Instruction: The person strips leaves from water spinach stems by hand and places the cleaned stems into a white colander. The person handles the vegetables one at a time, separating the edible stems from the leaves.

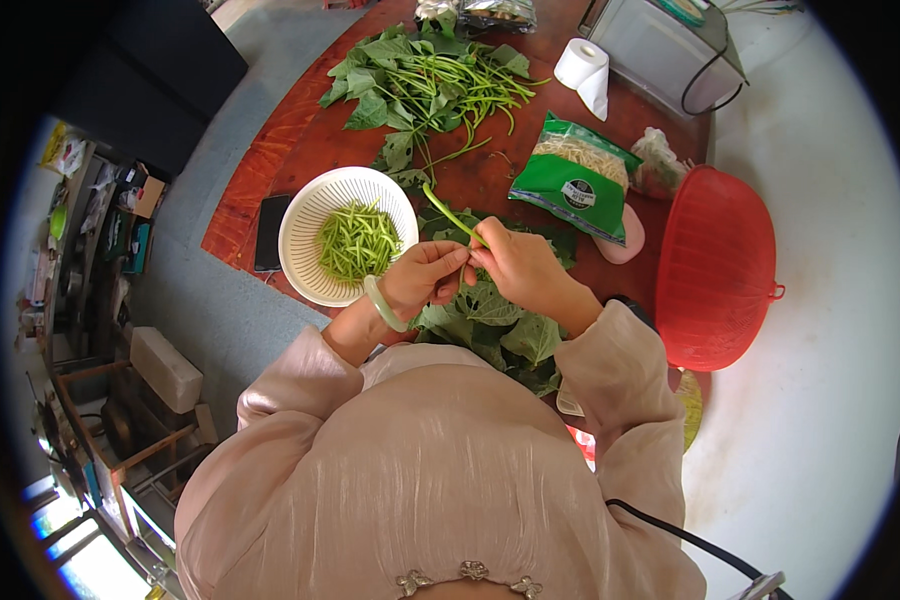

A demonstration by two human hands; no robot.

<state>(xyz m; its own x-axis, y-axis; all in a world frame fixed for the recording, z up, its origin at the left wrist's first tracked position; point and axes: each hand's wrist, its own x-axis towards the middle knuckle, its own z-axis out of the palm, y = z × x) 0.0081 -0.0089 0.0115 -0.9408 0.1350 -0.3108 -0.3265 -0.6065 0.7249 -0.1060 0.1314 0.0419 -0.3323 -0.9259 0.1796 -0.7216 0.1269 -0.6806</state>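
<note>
Above the table's near edge my two hands meet at the fingertips. In my right hand (525,266) is a green leaf stem (444,207), its free part pointing up and to the left. My left hand (424,276), with a pale jade bangle (384,304) at the wrist, pinches at the stem's lower end; the exact contact is hidden by the fingers. Just left of it stands a white plastic colander (300,225) holding many short pieces of green stem (358,244). Loose green leaves (487,307) lie beneath and around my hands.
A heap of leafy stems (427,79) covers the far part of the red-brown table (300,146). A black phone (271,232) lies left of the colander. To the right are a green food bag (577,180), a paper roll (583,67) and a red mesh food cover (716,270).
</note>
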